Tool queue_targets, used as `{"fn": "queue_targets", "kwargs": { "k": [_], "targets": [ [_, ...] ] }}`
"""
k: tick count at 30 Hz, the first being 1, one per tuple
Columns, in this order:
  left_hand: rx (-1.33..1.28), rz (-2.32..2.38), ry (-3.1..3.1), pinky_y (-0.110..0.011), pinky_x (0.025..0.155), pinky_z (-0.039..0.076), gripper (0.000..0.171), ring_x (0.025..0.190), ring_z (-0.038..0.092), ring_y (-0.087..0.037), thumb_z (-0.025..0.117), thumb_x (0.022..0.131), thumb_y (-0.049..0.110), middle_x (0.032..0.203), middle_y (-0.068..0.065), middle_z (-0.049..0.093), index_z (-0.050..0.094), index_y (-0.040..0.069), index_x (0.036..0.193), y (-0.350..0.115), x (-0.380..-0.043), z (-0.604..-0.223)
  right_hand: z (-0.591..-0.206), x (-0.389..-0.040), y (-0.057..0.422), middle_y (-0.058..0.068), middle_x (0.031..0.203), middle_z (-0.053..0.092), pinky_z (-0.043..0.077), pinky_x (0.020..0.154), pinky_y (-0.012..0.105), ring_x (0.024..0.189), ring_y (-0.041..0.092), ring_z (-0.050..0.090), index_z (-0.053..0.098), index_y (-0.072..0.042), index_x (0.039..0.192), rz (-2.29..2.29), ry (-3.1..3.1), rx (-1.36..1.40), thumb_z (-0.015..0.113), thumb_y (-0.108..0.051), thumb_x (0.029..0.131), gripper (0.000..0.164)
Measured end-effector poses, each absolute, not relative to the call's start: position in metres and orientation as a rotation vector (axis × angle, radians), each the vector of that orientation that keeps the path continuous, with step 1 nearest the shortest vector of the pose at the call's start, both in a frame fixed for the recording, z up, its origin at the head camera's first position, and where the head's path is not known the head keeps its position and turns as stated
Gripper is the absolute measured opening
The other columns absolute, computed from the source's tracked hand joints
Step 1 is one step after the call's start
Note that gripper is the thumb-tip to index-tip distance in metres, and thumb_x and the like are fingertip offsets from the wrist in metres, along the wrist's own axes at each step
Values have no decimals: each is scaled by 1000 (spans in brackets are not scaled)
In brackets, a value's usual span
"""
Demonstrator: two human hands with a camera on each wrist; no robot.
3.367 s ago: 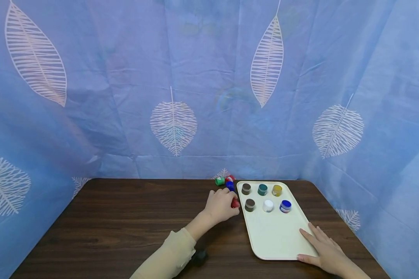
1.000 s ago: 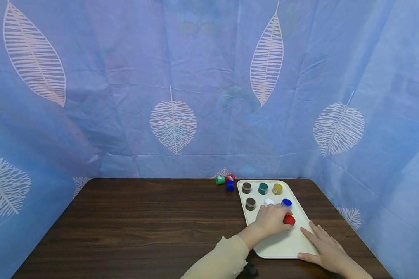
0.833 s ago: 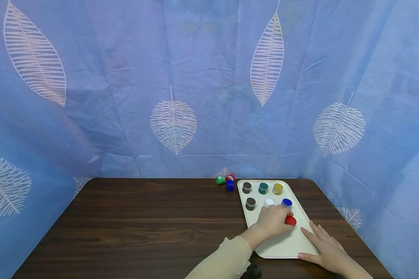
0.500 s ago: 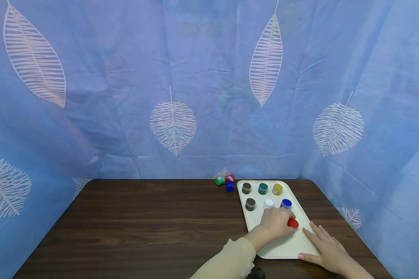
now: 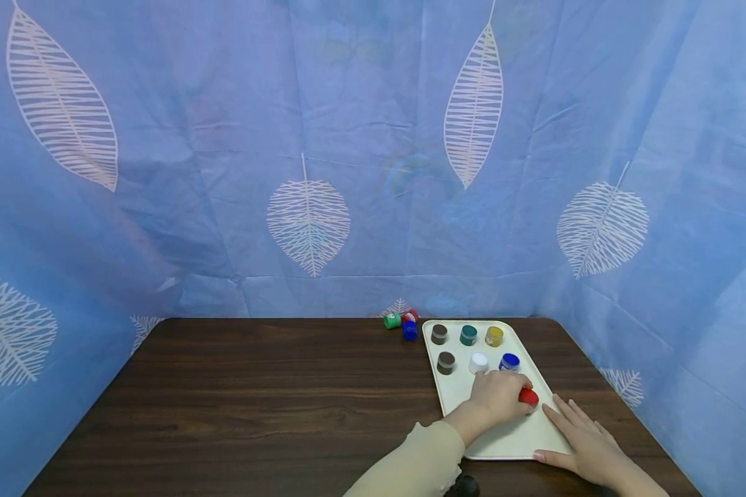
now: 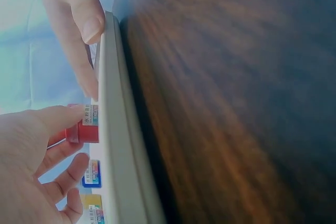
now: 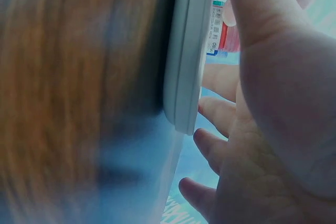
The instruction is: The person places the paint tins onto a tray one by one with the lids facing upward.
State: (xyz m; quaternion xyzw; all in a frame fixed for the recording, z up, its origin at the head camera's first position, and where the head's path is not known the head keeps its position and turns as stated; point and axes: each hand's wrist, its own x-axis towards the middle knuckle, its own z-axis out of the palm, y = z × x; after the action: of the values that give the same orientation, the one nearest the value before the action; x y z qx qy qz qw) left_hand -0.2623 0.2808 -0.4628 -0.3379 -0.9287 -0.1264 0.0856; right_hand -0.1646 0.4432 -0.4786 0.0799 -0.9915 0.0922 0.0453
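My left hand (image 5: 499, 398) pinches a red paint jar (image 5: 528, 397) by its sides over the right part of the cream tray (image 5: 481, 449). In the left wrist view the labelled end of the red jar (image 6: 84, 127) is right at the tray's surface, with thumb and fingers on either side. Spread fingers of my right hand (image 5: 587, 442) rest along the tray's right rim near the front corner. Behind the held jar stand a blue-lidded jar (image 5: 510, 362), a white jar (image 5: 479, 362) and a dark brown jar (image 5: 445, 363).
The tray's far row has another brown jar (image 5: 438, 335), a teal jar (image 5: 468, 335) and a yellow jar (image 5: 494, 337). Left of the tray, at the back of the wooden table (image 5: 236, 400), lie a green jar (image 5: 392, 321), a blue jar (image 5: 409, 331) and another red jar (image 5: 411, 315).
My left hand took the red jar from beside the tray's left edge and carried it right over the tray, lately sliding slightly further right. My right hand has stayed at the rim.
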Motion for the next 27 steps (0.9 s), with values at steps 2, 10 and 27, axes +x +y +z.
{"fn": "queue_targets", "kwargs": {
  "k": [2, 10, 27],
  "targets": [
    [-1006, -378, -2770, -23, 77, 43, 33, 89, 62, 3, 71, 83, 54, 100, 26, 69, 67, 43, 113, 282, -262, -463, -479, -165, 443, 33, 143, 42, 37, 86, 74, 127, 57, 39, 53, 0, 137, 276, -3025, 246, 74, -52, 77, 82],
    [-1009, -317, -2761, -24, 74, 43, 36, 91, 62, 1, 69, 82, 58, 107, 26, 66, 64, 45, 115, 279, -265, -465, -478, -167, 441, 33, 144, 41, 38, 84, 74, 128, 58, 38, 53, 0, 136, 259, -3038, 244, 73, -53, 77, 82],
    [-1094, -395, -2669, -24, 72, 44, 33, 97, 62, 5, 68, 86, 50, 110, 24, 67, 64, 41, 117, 229, -262, -451, -478, -167, 443, 35, 143, 40, 38, 84, 74, 127, 58, 38, 52, 1, 137, 268, -3058, 246, 72, -52, 79, 81]
  ]
}}
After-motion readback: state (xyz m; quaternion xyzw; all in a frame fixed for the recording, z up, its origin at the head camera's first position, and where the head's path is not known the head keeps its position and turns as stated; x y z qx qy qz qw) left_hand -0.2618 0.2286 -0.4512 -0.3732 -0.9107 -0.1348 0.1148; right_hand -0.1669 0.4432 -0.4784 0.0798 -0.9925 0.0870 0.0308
